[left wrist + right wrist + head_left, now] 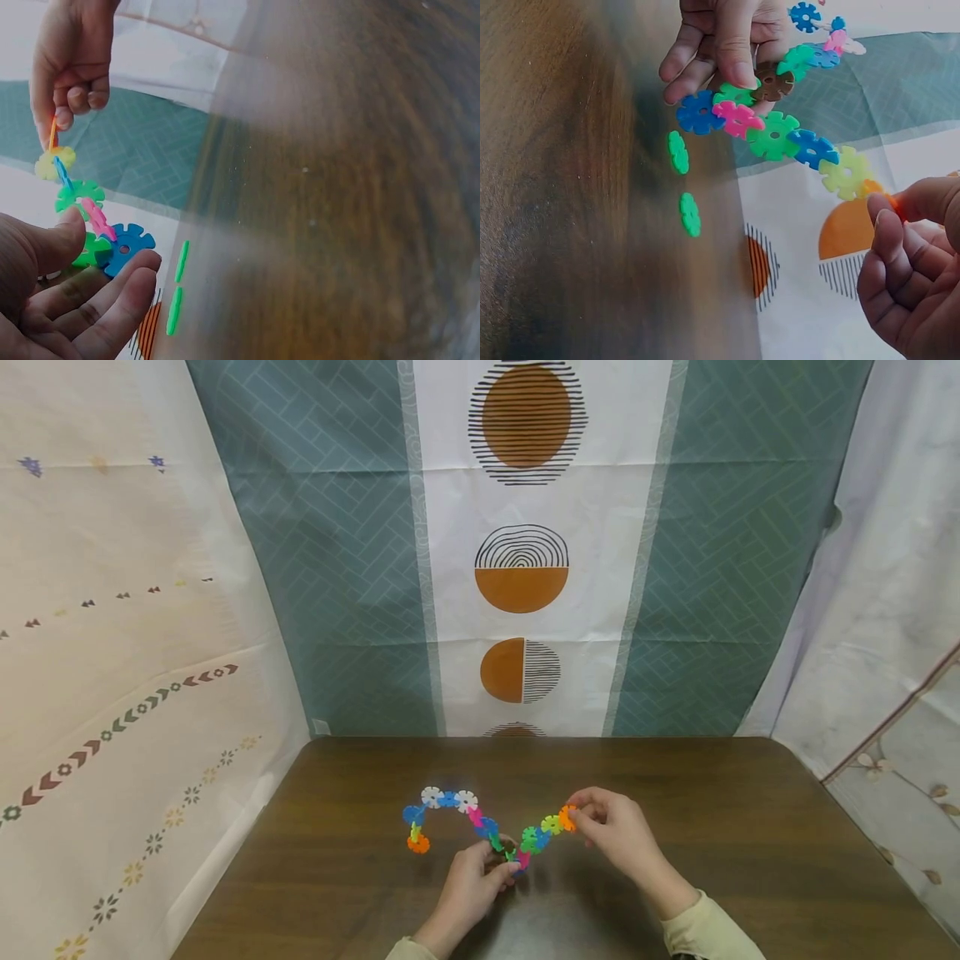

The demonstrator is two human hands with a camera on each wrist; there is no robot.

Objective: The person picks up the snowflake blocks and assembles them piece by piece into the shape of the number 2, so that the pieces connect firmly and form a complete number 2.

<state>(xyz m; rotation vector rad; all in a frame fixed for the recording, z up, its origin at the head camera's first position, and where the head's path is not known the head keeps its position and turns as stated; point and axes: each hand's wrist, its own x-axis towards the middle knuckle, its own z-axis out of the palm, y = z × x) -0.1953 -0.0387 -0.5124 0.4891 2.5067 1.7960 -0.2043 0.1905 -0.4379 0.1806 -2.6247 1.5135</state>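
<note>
A chain of notched plastic flower discs [447, 799], slotted edge to edge in several colours, hangs above the table between both hands. My left hand [468, 883] grips its middle, the thumb against a green disc [735, 94] beside a brown disc [773, 82] and a blue disc [699, 112]. My right hand [621, 833] pinches the orange disc [567, 817] at the chain's right end, joined to a yellow disc [847, 173]. The other end curves up and over to the left, finishing in another orange disc [418, 843].
Two loose green discs [678, 152] lie on the dark wooden table [337, 893] in both wrist views. I cannot make them out in the head view. A patterned cloth [360, 568] hangs behind the table, with light curtains [870, 610] at the sides.
</note>
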